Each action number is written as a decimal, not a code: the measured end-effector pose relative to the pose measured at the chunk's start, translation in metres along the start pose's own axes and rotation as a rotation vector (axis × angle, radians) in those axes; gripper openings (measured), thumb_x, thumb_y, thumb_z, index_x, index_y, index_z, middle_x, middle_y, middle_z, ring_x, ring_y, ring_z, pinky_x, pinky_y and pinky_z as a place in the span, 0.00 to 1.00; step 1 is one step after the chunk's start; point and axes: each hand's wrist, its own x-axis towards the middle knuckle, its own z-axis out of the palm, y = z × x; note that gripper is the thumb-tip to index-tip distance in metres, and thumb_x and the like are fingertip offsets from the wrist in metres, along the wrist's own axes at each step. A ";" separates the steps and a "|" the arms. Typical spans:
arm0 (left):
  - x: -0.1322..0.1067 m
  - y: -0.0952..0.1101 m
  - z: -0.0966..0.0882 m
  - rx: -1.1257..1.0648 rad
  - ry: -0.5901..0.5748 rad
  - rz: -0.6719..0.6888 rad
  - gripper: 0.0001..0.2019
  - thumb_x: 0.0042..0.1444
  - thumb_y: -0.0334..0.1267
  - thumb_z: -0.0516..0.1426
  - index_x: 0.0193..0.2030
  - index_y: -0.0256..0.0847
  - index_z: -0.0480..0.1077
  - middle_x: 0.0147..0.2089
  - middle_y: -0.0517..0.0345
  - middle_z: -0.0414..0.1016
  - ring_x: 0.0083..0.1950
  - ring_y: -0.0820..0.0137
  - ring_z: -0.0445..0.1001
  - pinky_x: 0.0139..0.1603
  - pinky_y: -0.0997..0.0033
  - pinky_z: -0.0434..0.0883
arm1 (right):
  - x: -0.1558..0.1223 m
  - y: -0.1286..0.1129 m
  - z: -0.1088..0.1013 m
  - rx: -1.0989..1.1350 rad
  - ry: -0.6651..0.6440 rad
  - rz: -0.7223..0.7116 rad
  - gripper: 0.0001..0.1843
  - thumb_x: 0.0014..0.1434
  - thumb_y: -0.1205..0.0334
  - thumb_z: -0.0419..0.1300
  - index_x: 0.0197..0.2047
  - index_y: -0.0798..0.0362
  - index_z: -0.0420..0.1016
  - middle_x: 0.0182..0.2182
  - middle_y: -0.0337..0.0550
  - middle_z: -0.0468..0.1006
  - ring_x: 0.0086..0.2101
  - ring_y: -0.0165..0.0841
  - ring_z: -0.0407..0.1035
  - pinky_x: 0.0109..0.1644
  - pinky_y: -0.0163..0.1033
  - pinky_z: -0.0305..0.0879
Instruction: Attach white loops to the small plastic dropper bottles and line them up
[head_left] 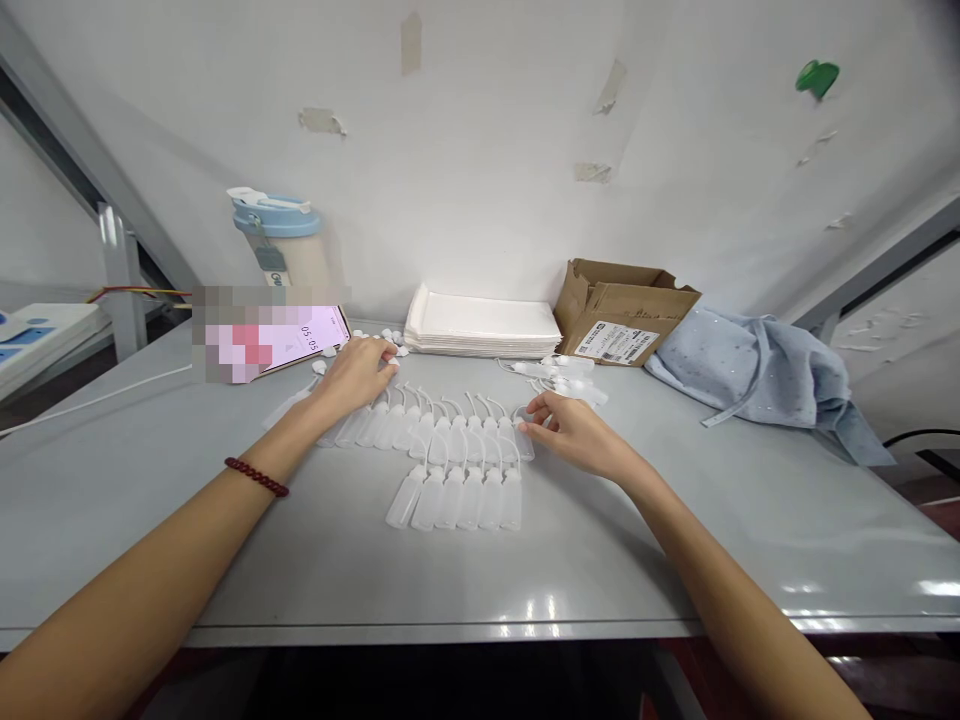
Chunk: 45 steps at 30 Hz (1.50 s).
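Observation:
Near the back of the table, my left hand reaches over a scatter of small white caps. Its fingers are bent, and a white piece like those caps shows between thumb and fingertips. My right hand is at the right end of a row of small translucent squeeze bottles. Its thumb and index finger are apart, beside the last bottle's top; whether they touch it I cannot tell. Thin white straps rise from the bottles. In front lies a shorter row of similar bottles. My left forearm partly covers the back row's left end.
Behind the bottles lies a stack of white trays, beside an open cardboard box. More loose bottles lie before the box. A blue cloth bag rests at right. A phone leans against a blue-lidded cup at left.

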 end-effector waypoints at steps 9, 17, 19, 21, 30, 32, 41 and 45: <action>-0.015 0.025 -0.017 -0.156 0.074 -0.096 0.15 0.50 0.41 0.53 0.42 0.38 0.74 0.40 0.52 0.79 0.41 0.62 0.76 0.45 0.66 0.71 | -0.001 -0.004 -0.001 -0.034 -0.023 -0.002 0.11 0.55 0.58 0.55 0.34 0.56 0.74 0.31 0.45 0.79 0.26 0.33 0.70 0.26 0.36 0.61; -0.036 0.053 -0.027 -0.459 0.103 -0.108 0.13 0.48 0.42 0.58 0.38 0.36 0.74 0.38 0.54 0.79 0.38 0.64 0.77 0.46 0.63 0.74 | -0.004 -0.011 0.004 -0.116 0.006 0.029 0.09 0.54 0.60 0.52 0.28 0.54 0.70 0.23 0.41 0.76 0.23 0.32 0.66 0.23 0.35 0.54; -0.038 0.056 -0.027 -0.477 0.115 -0.100 0.12 0.49 0.42 0.58 0.38 0.37 0.74 0.38 0.54 0.79 0.38 0.64 0.77 0.46 0.63 0.74 | -0.004 -0.011 0.005 -0.141 0.027 0.035 0.08 0.53 0.60 0.54 0.26 0.53 0.68 0.21 0.41 0.74 0.22 0.32 0.65 0.23 0.35 0.52; -0.040 0.058 -0.028 -0.499 0.117 -0.106 0.12 0.49 0.42 0.58 0.38 0.38 0.73 0.38 0.55 0.78 0.39 0.64 0.77 0.46 0.62 0.74 | -0.004 -0.010 0.005 -0.162 0.048 0.034 0.08 0.51 0.61 0.55 0.23 0.52 0.66 0.19 0.39 0.71 0.21 0.32 0.62 0.23 0.35 0.51; -0.051 0.074 -0.038 -0.760 -0.052 -0.098 0.12 0.50 0.43 0.60 0.39 0.39 0.73 0.35 0.55 0.77 0.38 0.65 0.77 0.40 0.65 0.75 | -0.002 -0.009 0.006 -0.096 0.238 -0.046 0.06 0.55 0.59 0.54 0.34 0.53 0.67 0.30 0.43 0.74 0.29 0.33 0.66 0.30 0.36 0.61; -0.054 0.079 -0.038 -0.828 -0.120 -0.055 0.13 0.51 0.43 0.59 0.40 0.39 0.73 0.34 0.55 0.77 0.37 0.66 0.76 0.38 0.67 0.74 | -0.004 -0.013 0.007 -0.010 0.300 -0.089 0.07 0.56 0.57 0.55 0.35 0.52 0.65 0.29 0.42 0.73 0.28 0.33 0.67 0.29 0.36 0.62; -0.069 0.104 -0.028 -1.123 -0.288 -0.044 0.10 0.53 0.42 0.60 0.37 0.38 0.71 0.30 0.58 0.73 0.32 0.70 0.74 0.32 0.73 0.72 | -0.017 -0.033 0.022 -0.019 0.456 -0.355 0.10 0.57 0.56 0.58 0.38 0.50 0.62 0.31 0.43 0.75 0.27 0.33 0.70 0.26 0.36 0.64; -0.071 0.108 -0.027 -1.148 -0.178 0.002 0.08 0.54 0.41 0.59 0.37 0.39 0.72 0.34 0.57 0.74 0.33 0.71 0.74 0.36 0.71 0.74 | -0.021 -0.037 0.029 -0.026 0.440 -0.450 0.08 0.58 0.58 0.57 0.38 0.49 0.62 0.30 0.41 0.75 0.24 0.30 0.68 0.25 0.35 0.64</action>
